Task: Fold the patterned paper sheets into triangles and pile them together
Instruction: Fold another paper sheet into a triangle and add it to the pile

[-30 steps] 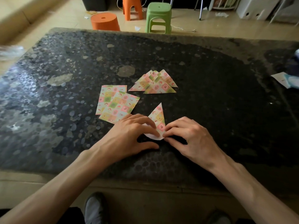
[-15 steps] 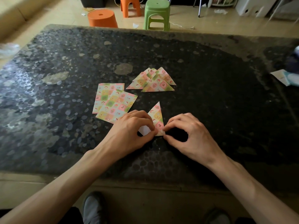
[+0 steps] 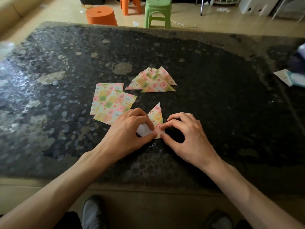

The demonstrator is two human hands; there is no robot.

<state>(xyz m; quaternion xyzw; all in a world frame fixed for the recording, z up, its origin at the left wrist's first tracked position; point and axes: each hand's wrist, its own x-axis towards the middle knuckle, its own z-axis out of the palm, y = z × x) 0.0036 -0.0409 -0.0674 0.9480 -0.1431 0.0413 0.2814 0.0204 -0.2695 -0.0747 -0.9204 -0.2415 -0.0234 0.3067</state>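
While both hands are working on the half-folded sheet [image 3: 156,116] toward the near edge of the table [image 3: 231,96], the head view is showing the left hand [image 3: 130,129] pinching the sheet's turned-up white underside between thumb and curled fingers. The right hand [image 3: 186,134] is pinching the lower right corner between thumb and forefinger. More white is showing than a second ago, so the crease is probably still being formed. The unfolded sheets [image 3: 112,103] are lying just left, and the triangle pile [image 3: 153,81] is sitting nearer the table's middle.
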